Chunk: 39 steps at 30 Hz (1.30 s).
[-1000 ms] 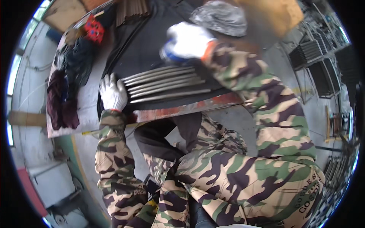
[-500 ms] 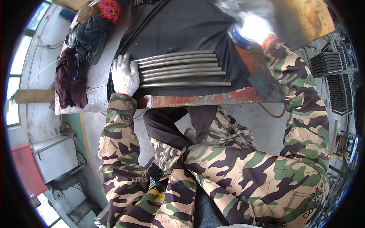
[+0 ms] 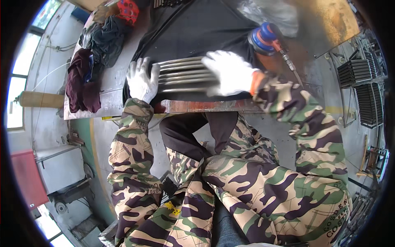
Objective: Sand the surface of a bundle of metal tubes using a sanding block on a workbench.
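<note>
Several grey metal rods (image 3: 183, 75) lie side by side on a black cloth (image 3: 193, 33) spread over the worktable. My left hand (image 3: 142, 80), in a white knit glove, rests at their left ends with its fingers spread. Over their right part lies my gloved right hand (image 3: 231, 75), fingers stretched out and a little blurred, hiding the right ends. Beyond that hand, a blue round-headed power sander (image 3: 265, 38) stands on the table's right side, its hose fitting trailing toward me.
Dark grey cloth (image 3: 108, 41) and maroon cloth (image 3: 82, 84) lie at the table's left. Clear plastic sheeting (image 3: 271, 16) and a brown board (image 3: 335, 20) are at the far right. More rods (image 3: 168, 3) show at the far edge. Racks of black parts (image 3: 366, 103) stand beyond the right side.
My right hand has let go of the sander at the right and moved left and nearer onto the rods. My left hand stays at their left ends. My right sleeve now covers the dark pad.
</note>
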Each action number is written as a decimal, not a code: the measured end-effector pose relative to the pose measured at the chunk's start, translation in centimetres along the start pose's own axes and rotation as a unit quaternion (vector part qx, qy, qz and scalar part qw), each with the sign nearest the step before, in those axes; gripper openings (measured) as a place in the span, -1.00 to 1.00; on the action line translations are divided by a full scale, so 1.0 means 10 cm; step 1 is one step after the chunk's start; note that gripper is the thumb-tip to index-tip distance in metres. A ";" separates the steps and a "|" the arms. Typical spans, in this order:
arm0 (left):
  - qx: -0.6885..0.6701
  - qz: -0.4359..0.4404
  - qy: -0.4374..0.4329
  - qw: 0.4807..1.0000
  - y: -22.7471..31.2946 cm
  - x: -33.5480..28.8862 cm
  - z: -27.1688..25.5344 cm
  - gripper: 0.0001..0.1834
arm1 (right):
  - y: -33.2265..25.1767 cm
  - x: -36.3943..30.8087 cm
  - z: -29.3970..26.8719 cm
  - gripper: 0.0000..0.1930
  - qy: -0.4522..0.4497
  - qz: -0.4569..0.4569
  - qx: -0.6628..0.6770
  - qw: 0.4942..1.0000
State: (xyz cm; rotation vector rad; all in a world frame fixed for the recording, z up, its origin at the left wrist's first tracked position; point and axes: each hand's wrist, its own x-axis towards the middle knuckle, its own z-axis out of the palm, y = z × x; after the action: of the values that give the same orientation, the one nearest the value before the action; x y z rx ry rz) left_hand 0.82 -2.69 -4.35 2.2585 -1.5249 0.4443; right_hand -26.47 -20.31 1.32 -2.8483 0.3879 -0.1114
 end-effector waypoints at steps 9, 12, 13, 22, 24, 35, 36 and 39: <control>-0.094 0.047 -0.254 0.962 -0.13 0.06 -0.33 0.10 | -0.42 1.24 0.71 -0.54 0.016 0.711 -0.037 0.702; -0.088 0.034 -0.259 0.961 -0.04 0.32 -0.35 0.15 | 0.23 0.70 0.62 -0.28 -0.002 0.063 0.031 0.998; -0.084 -0.008 -0.292 0.953 -0.18 0.22 -0.29 0.15 | 0.03 0.71 0.42 -0.22 -0.055 0.017 0.050 0.997; -0.060 -0.006 -0.339 0.939 0.21 0.55 -0.27 0.20 | 0.21 0.55 0.25 -0.22 -0.042 0.046 0.020 0.998; -0.059 0.002 -0.333 0.941 0.06 0.48 -0.18 0.20 | 0.18 0.61 0.24 -0.26 -0.091 0.047 0.029 0.994; -0.095 -0.005 -0.327 0.940 -0.09 0.27 -0.14 -0.01 | 0.14 0.75 0.69 -0.58 -0.041 -0.006 0.106 0.994; -0.100 -0.021 -0.331 0.938 -0.13 0.24 -0.12 -0.01 | 0.16 0.84 0.87 -0.58 -0.014 -0.037 0.119 0.992; -0.129 0.038 -0.319 0.938 0.46 0.73 -0.20 -0.06 | 0.87 0.84 0.67 -0.57 -0.060 -0.207 0.364 0.906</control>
State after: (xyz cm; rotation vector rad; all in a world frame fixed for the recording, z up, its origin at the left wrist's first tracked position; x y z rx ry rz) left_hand -0.95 -9.20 1.39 2.2403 -1.8316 -0.5026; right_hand -19.84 -29.06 -7.09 -2.1274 -0.2541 -0.1258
